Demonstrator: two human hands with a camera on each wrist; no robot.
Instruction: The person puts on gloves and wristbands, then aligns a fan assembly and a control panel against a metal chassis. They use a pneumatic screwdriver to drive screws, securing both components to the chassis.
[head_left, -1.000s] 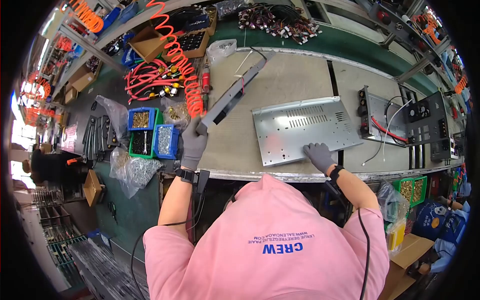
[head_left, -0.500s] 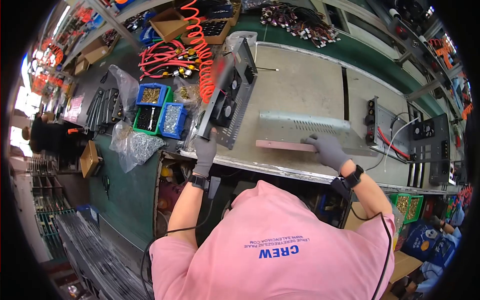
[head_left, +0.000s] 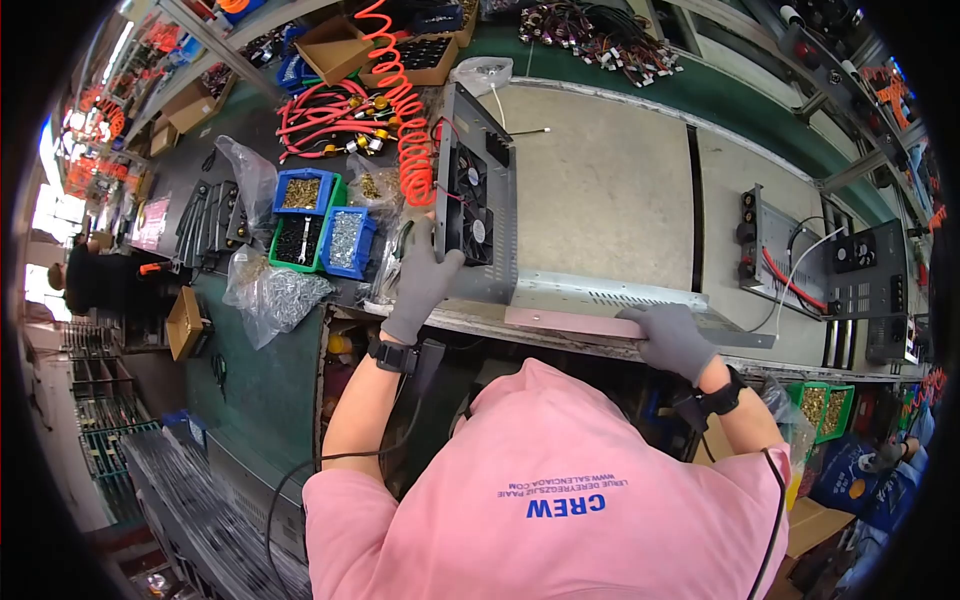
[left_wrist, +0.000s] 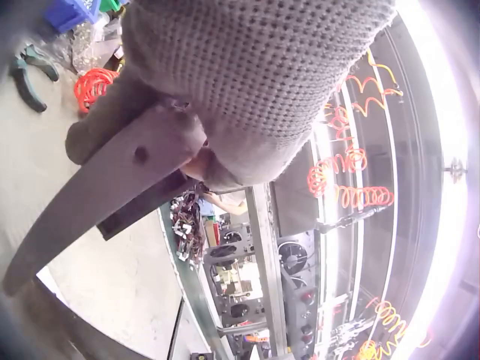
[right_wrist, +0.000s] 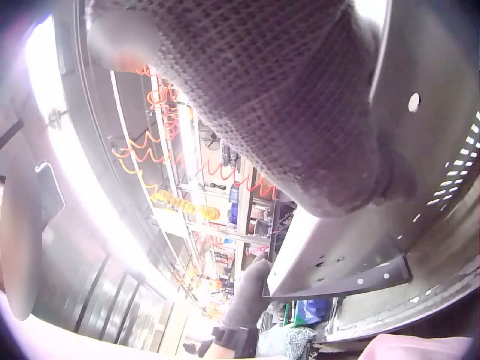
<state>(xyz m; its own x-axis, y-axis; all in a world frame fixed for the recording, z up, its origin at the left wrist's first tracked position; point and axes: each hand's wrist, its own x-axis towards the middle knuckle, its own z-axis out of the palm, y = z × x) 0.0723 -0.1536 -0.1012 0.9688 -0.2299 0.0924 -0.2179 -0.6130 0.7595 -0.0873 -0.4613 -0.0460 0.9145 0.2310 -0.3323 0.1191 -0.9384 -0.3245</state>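
In the head view, a dark grey metal panel with two black fans stands at the left end of the bench. My gloved left hand grips its near left edge; in the left wrist view the fingers wrap the end of a dark metal strip. To the right lies a silver sheet-metal cover, slotted and tipped up, its pinkish-looking flange facing me at the front of the bench. My gloved right hand holds that flange near its right end, thumb and fingers over the metal in the right wrist view.
Bins of screws, red cables and a coiled orange air hose lie left of the fan panel. Pliers show in the left wrist view. Another fan-fitted chassis with cables stands on the right of the bench.
The fan panel has turned from a slanted, edge-on pose to standing by the bench's left front. The silver cover went from lying flat to tipped up, and came nearer with the right hand.
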